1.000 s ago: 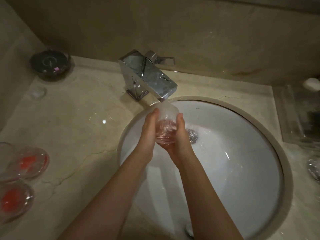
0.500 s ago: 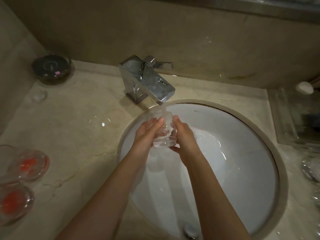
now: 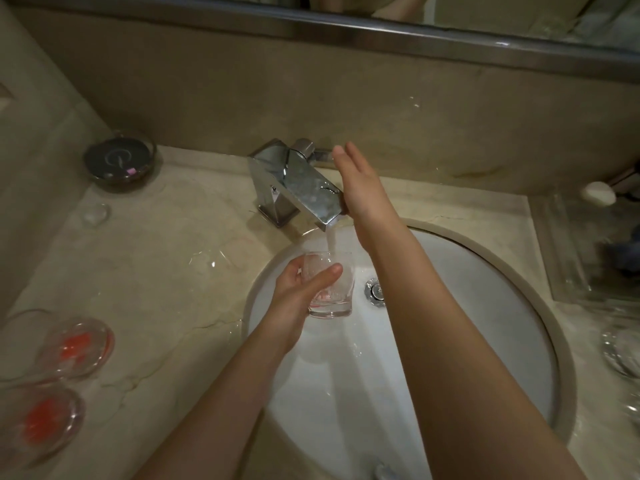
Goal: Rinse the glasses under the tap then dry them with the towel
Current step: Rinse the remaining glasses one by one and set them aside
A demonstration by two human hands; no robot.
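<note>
A clear glass (image 3: pixel 334 289) stands upright over the white sink (image 3: pixel 485 341), right under the chrome tap (image 3: pixel 298 183), and water streams from the spout into it. My left hand (image 3: pixel 298 296) grips the glass from its left side, thumb across the front. My right hand (image 3: pixel 356 181) is stretched out with straight fingers beside the tap, its fingertips at the tap's lever (image 3: pixel 320 154). Two glasses with red contents (image 3: pixel 74 346) (image 3: pixel 40 419) lie on the counter at the far left. I see no towel.
A dark round dish (image 3: pixel 119 161) sits at the counter's back left corner. A clear tray (image 3: pixel 588 247) with a white soap (image 3: pixel 598 193) stands on the right, with more glassware (image 3: pixel 623 348) at the right edge. A mirror frame runs along the top.
My right hand let go of the glass and reached up to the tap's lever. My left hand now holds the glass alone, lower in the sink, and the view has tilted up.
</note>
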